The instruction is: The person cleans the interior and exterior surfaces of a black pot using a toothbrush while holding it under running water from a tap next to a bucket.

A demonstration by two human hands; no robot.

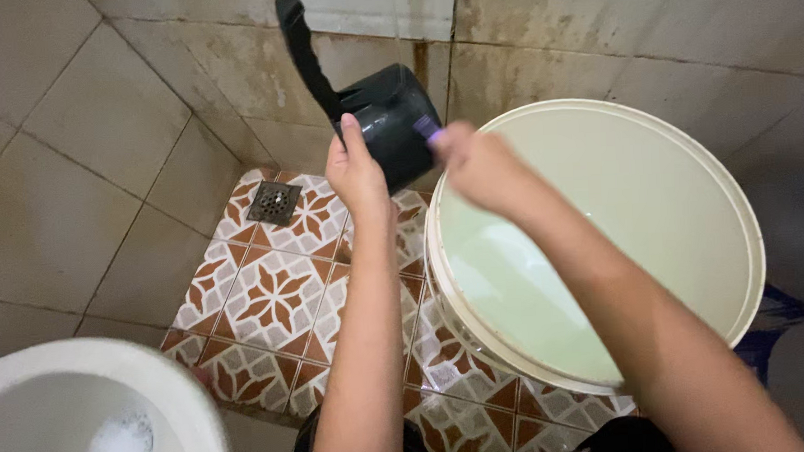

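Patterned floor tiles (274, 299) bear one bucket (747, 265); two hands, left hand (356, 169) and right hand (481, 164), hold one black dipper (397, 118).

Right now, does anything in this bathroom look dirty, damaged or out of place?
The wall tiles behind the white bucket carry brown stains, heaviest along the grout. The left hand holds a black dipper tipped on its side above the patterned floor, while the right hand touches it. Nothing looks broken or spilled.
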